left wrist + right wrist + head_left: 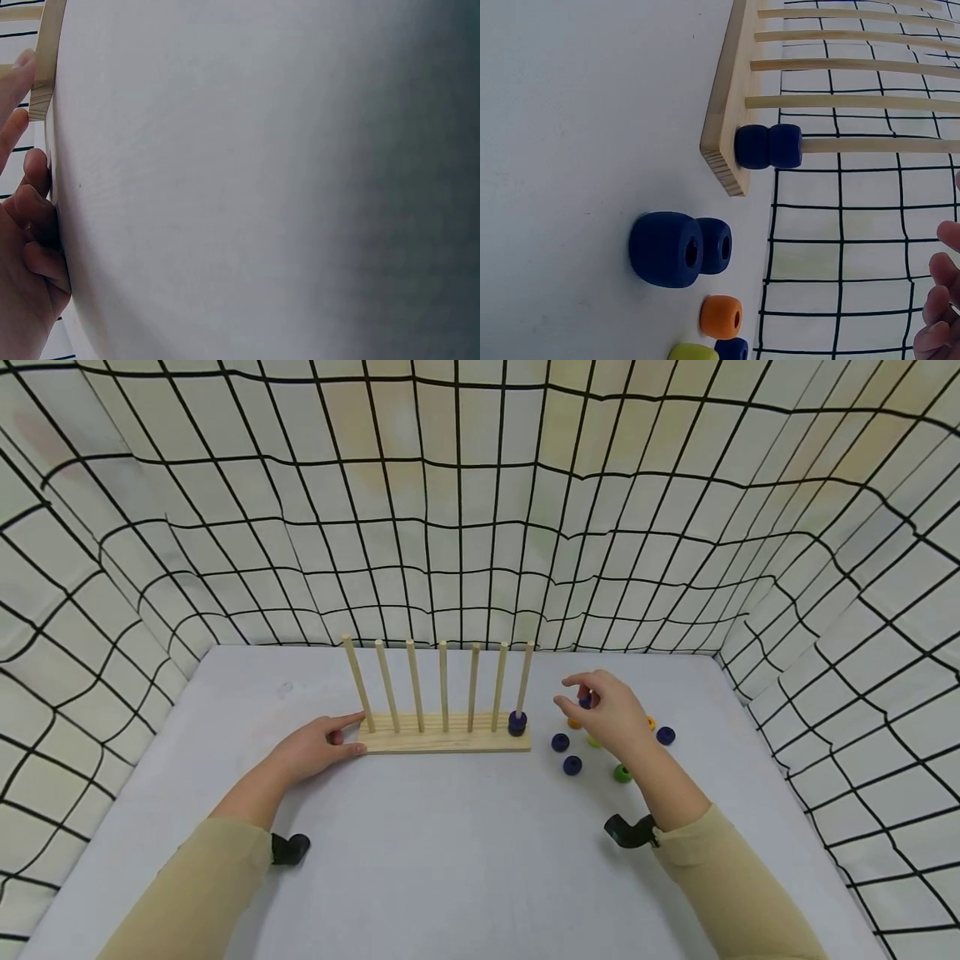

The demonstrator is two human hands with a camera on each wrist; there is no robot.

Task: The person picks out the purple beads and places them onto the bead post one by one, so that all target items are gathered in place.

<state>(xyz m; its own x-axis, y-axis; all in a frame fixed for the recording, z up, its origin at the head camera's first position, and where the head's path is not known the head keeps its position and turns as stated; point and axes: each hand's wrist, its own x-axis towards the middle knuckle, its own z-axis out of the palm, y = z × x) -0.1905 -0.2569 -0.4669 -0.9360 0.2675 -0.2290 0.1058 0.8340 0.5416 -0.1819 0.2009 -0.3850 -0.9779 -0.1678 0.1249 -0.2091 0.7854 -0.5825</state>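
A wooden peg board (442, 743) with a row of upright dowels stands on the table. Two dark blue beads (769, 146) are stacked at the foot of its rightmost dowel. At the board's left end, my left hand (315, 749) holds it with thumb and index finger at the corners, the other fingers curled under. My right hand (609, 714) is raised over the loose beads, thumb and index finger apart, nothing between them. Below and around it lie blue beads (573, 766), an orange bead (721, 317), a yellow-green bead (693, 352) and a green bead (622, 773).
A white cloth covers the table (450, 860). Black netting (480, 527) over pale walls rises along the back and both sides. Another blue bead (665, 736) lies right of my right hand, beside a partly hidden orange bead (651, 723). Dark wrist mounts (630, 832) stick out at both cuffs.
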